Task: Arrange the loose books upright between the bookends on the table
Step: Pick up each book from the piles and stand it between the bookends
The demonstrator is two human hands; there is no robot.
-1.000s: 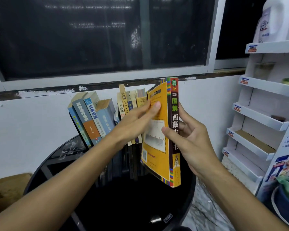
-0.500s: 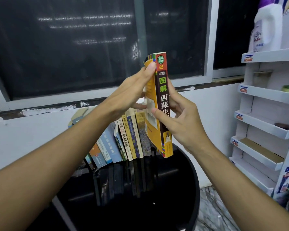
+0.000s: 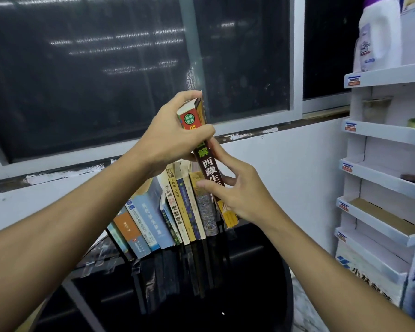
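Note:
A thick yellow book with a dark red spine (image 3: 210, 167) stands almost upright at the right end of a row of books (image 3: 168, 212) on the round black glossy table (image 3: 261, 271). My left hand (image 3: 173, 137) grips its top end, fingers curled over the top edge. My right hand (image 3: 235, 188) holds its lower half, thumb across the spine, fingers behind. The books in the row lean to the left. No bookend is plainly visible; my hands and the books hide the ends of the row.
A white wall and a dark window run close behind the books. A white cardboard display rack (image 3: 381, 183) with several shelves stands at the right, with a white detergent jug (image 3: 379, 32) on its top shelf. The table's front reflects the books.
The yellow book has turned from cover-facing to spine-facing and dropped in against the right end of the row. My left hand went from its cover to its top end.

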